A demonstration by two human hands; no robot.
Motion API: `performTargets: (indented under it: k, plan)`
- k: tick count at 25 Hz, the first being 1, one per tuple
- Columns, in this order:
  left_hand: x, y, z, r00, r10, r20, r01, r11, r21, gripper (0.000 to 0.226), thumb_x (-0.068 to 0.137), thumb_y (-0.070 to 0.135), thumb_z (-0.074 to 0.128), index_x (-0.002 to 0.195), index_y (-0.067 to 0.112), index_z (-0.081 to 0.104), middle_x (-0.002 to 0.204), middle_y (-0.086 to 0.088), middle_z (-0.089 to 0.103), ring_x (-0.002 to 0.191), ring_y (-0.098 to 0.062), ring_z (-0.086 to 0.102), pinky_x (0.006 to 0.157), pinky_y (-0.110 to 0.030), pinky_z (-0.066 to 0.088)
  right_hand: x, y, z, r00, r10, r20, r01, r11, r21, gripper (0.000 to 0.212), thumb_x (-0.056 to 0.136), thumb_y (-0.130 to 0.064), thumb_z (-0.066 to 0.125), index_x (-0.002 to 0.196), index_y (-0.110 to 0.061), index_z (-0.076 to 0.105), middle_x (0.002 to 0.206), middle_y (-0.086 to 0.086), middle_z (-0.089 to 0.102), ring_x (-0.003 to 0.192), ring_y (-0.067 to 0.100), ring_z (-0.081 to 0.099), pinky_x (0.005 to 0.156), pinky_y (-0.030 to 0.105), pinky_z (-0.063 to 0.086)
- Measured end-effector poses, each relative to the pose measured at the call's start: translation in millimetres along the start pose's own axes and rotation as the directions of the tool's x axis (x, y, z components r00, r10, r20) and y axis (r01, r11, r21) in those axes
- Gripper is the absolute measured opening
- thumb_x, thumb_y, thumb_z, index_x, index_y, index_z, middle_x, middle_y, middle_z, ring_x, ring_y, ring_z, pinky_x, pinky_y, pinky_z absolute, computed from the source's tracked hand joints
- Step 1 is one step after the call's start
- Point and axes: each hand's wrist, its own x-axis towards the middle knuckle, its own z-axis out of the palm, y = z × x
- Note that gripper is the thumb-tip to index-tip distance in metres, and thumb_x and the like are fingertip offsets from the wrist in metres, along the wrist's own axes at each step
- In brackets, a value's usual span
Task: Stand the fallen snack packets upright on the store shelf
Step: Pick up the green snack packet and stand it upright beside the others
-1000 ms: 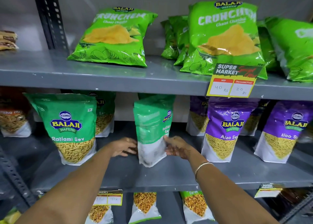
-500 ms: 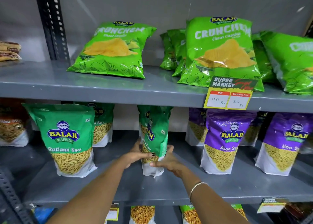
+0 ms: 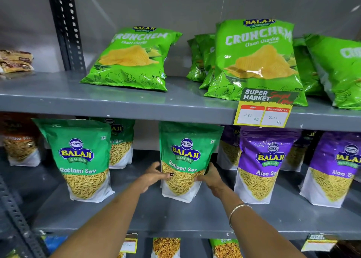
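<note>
A green Ratlami Sev packet (image 3: 186,152) stands upright in the middle of the middle shelf (image 3: 175,216), its front label facing me. My left hand (image 3: 154,174) grips its lower left side and my right hand (image 3: 212,176) grips its lower right side. Another green Ratlami Sev packet (image 3: 82,158) stands upright to the left, with a third (image 3: 121,140) behind it. On the upper shelf (image 3: 136,103) a green Crunchem packet (image 3: 132,58) lies leaning back, and a second Crunchem packet (image 3: 256,60) leans against others at its right.
Purple Aloo Sev packets (image 3: 263,164) stand to the right of my hands. A yellow price tag (image 3: 263,109) hangs from the upper shelf edge. A perforated black upright (image 3: 66,27) rises at the left. More packets (image 3: 166,247) fill the shelf below.
The green packet has been turned from side-on to front-facing between my hands and set upright. My view has tilted upward a little.
</note>
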Motion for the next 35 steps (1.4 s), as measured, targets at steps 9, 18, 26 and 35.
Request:
performTargets:
  k: [9,18,26,35]
  plan:
    - [-15.6,4.9,24.0,0.987,0.008,-0.160,-0.012,1.000,-0.022,0.038,0.071,0.013,0.077,0.086,0.019,0.043,0.112,-0.009,0.060,0.113,-0.027,0.057,0.091,-0.034,0.046,5.7,5.1,-7.8,0.963,-0.102,0.251,0.078,0.991,0.105,0.074,0.055,-0.001,0.077,0.123,-0.001,0.049,0.117,0.019,0.063,0.096,0.020,0.066,0.070,0.017,0.058]
    - [-60.5,-36.0,-50.8,0.956,-0.262,-0.133,0.283,0.942,0.178,0.042,0.075,0.045,0.067,0.088,0.007,0.055,0.085,-0.006,0.054,0.083,-0.018,0.048,0.071,-0.033,0.043,-0.3,-10.5,-7.3,0.764,0.577,0.290,-0.344,0.744,-0.573,0.011,0.074,-0.017,0.070,0.069,-0.008,0.065,0.041,0.006,0.063,0.032,0.019,0.056,0.037,0.018,0.044]
    - [-84.3,-96.6,-208.3,0.880,-0.230,-0.415,0.294,0.951,0.096,0.054,0.081,0.017,0.067,0.126,-0.003,0.047,0.131,-0.017,0.053,0.115,-0.028,0.054,0.095,-0.039,0.046,-24.2,-30.8,193.7,0.874,0.361,0.327,-0.094,0.784,-0.614,0.031,0.082,-0.038,0.065,0.104,-0.019,0.055,0.090,-0.009,0.065,0.082,0.009,0.065,0.069,0.025,0.051]
    - [-53.9,-133.9,-239.0,0.970,-0.039,-0.238,0.029,0.999,-0.045,0.042,0.071,-0.004,0.072,0.101,0.012,0.047,0.120,-0.018,0.059,0.110,-0.027,0.057,0.088,-0.036,0.051,-26.8,-12.7,316.9,0.988,-0.004,0.154,-0.002,0.999,0.038,0.075,0.065,0.007,0.076,0.130,-0.004,0.039,0.132,0.019,0.057,0.120,0.032,0.056,0.105,0.048,0.044]
